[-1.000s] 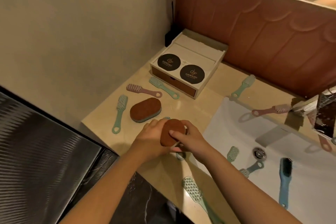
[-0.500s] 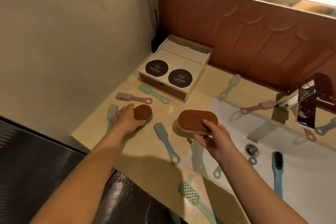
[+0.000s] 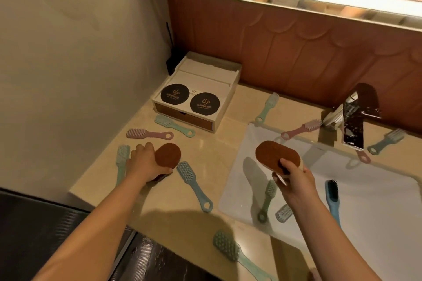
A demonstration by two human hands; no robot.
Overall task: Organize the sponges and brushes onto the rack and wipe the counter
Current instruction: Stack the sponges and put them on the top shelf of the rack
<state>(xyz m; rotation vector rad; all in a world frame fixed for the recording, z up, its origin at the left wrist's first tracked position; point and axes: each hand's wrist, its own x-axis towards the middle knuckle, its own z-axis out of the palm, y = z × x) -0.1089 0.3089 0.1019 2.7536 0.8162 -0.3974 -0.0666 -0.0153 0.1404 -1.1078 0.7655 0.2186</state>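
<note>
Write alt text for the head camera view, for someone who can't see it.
The left hand grips a brown sponge on the beige counter; the right hand holds a second sponge above the white sink. Pastel brushes lie scattered around.

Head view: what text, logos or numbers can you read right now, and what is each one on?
Left black disc on the white box: gold logo and a line of small print, too blurred to read.
Right black disc: same logo and print, unreadable.
Small mark between them: unreadable.
Nothing else shows text.
</note>
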